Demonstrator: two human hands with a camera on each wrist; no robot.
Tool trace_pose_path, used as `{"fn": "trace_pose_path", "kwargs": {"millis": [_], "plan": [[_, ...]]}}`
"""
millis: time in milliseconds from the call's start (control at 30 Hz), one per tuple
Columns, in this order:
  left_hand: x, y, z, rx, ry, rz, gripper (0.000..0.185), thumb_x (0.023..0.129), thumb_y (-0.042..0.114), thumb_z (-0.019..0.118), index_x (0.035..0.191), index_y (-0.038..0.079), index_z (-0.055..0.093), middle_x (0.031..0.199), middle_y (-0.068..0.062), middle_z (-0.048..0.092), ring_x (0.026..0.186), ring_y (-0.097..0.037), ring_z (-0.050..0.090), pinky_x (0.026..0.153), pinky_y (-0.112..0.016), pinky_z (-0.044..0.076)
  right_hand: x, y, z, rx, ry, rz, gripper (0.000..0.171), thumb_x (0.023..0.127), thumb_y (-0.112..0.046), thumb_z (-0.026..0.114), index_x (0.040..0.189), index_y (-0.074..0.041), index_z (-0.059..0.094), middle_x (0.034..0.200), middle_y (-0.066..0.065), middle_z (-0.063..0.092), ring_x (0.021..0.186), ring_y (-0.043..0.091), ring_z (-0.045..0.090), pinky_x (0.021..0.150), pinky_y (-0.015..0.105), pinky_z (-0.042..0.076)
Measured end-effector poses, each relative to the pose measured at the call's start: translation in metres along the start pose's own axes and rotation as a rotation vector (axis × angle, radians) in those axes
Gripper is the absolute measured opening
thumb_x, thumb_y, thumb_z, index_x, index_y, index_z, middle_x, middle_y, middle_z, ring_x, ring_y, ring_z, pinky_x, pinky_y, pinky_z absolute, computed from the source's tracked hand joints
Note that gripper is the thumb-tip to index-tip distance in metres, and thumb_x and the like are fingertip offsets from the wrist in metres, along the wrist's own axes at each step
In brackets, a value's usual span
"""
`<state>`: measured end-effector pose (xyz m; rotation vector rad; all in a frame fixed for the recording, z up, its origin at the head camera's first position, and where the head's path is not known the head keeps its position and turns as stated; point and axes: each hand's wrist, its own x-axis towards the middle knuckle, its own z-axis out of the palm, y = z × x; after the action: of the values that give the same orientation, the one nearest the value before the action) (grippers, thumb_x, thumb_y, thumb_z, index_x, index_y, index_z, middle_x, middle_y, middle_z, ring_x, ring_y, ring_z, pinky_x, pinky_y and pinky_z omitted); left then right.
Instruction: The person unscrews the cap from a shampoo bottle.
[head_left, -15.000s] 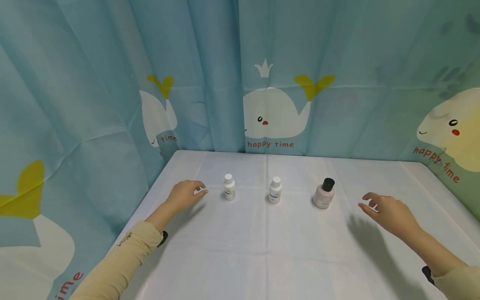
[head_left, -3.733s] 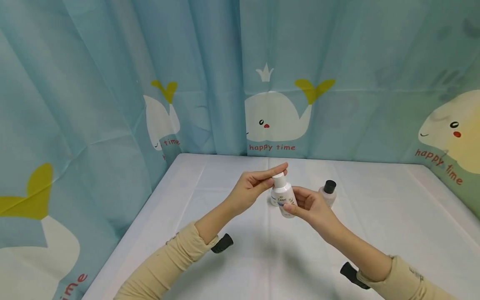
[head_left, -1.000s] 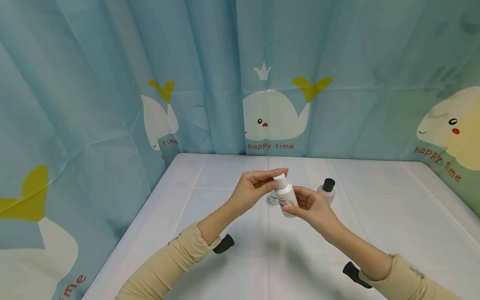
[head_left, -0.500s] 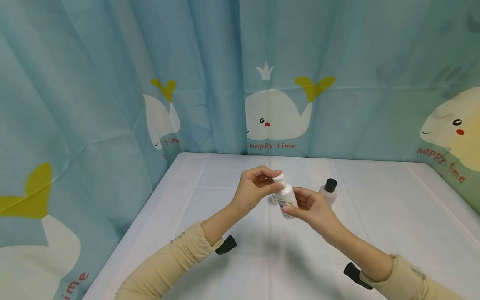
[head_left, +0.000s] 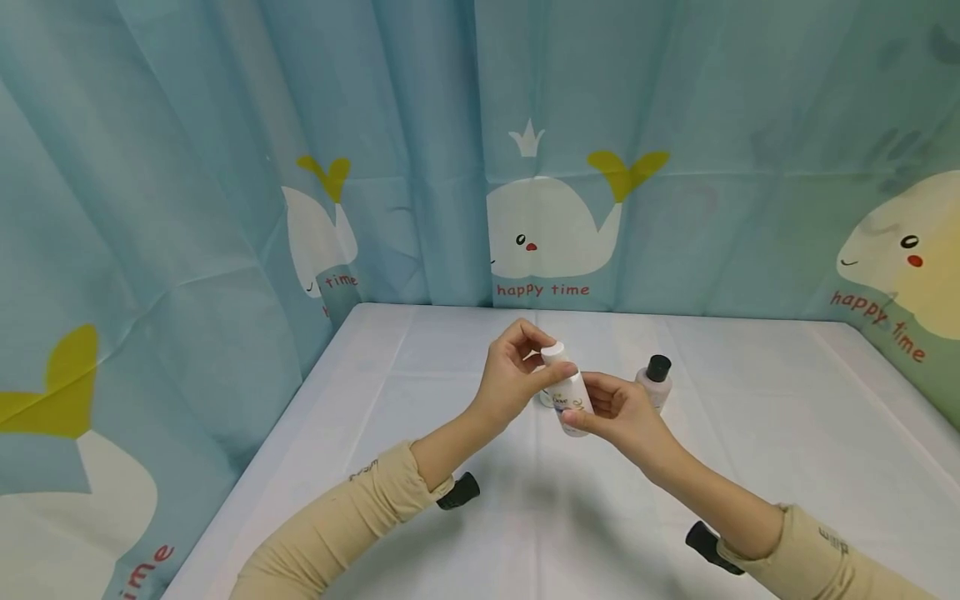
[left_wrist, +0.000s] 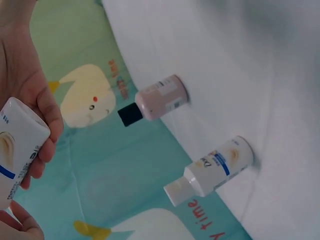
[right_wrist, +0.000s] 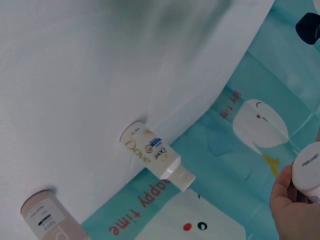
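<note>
Right hand [head_left: 618, 408] grips white plastic Dove bottle [head_left: 572, 402]; left hand [head_left: 513, 375] pinches its round cap [head_left: 552, 352]. Second Dove bottle [right_wrist: 154, 155], black-capped pink bottle [head_left: 654, 382] upright on white tabletop [head_left: 420, 467]; curtain [head_left: 225, 167] reads "happy time".

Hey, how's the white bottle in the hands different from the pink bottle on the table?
The held white bottle has a white cap; the pink bottle has a black one. The white bottle is lifted and tilted, left hand at its cap, right hand round its body; the pink bottle stands upright, untouched. Both are small and capped.
</note>
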<state>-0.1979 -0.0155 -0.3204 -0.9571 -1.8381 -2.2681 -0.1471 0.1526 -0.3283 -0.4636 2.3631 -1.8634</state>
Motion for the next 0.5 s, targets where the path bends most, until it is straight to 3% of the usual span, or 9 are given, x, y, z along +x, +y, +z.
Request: {"fn": "trace_pose_path", "kwargs": {"millis": [200, 300, 400, 500], "plan": [[0.001, 0.001, 0.0, 0.006, 0.001, -0.005, 0.077, 0.07, 0.05, 0.078, 0.108, -0.01, 0.049, 0.1, 0.007, 0.055, 0.093, -0.005, 0.053, 0.079, -0.015, 0.048, 0.0, -0.001, -0.001, -0.006, -0.001, 0.014, 0.054, 0.086, -0.017, 0.07, 0.13, 0.006, 0.049, 0.122, 0.025, 0.059, 0.094, 0.003, 0.065, 0.082, 0.024, 0.056], [0.0, 0.002, -0.004, 0.01, -0.04, -0.02, 0.089, 0.067, 0.057, 0.073, 0.122, -0.008, 0.048, 0.117, -0.009, 0.058, 0.107, -0.009, 0.055, 0.09, -0.02, 0.049, -0.001, -0.002, -0.001, -0.011, 0.002, 0.022, 0.054, 0.086, -0.017, 0.07, 0.13, 0.006, 0.049, 0.123, 0.026, 0.059, 0.094, 0.004, 0.065, 0.082, 0.024, 0.056], [-0.001, 0.004, -0.01, 0.028, -0.111, -0.029, 0.089, 0.074, 0.059, 0.065, 0.133, -0.005, 0.044, 0.134, -0.022, 0.05, 0.123, -0.019, 0.051, 0.104, -0.033, 0.044, -0.001, -0.001, -0.002, -0.024, 0.01, 0.033, 0.055, 0.086, -0.018, 0.07, 0.131, 0.006, 0.049, 0.123, 0.025, 0.059, 0.096, 0.007, 0.065, 0.082, 0.025, 0.055], [-0.002, 0.004, -0.018, 0.059, -0.19, -0.041, 0.082, 0.084, 0.057, 0.054, 0.14, -0.001, 0.04, 0.144, -0.021, 0.042, 0.133, -0.026, 0.043, 0.111, -0.044, 0.035, -0.002, -0.001, -0.003, -0.04, 0.017, 0.042, 0.055, 0.086, -0.018, 0.07, 0.131, 0.005, 0.049, 0.123, 0.024, 0.059, 0.098, 0.011, 0.065, 0.083, 0.025, 0.055]]}}
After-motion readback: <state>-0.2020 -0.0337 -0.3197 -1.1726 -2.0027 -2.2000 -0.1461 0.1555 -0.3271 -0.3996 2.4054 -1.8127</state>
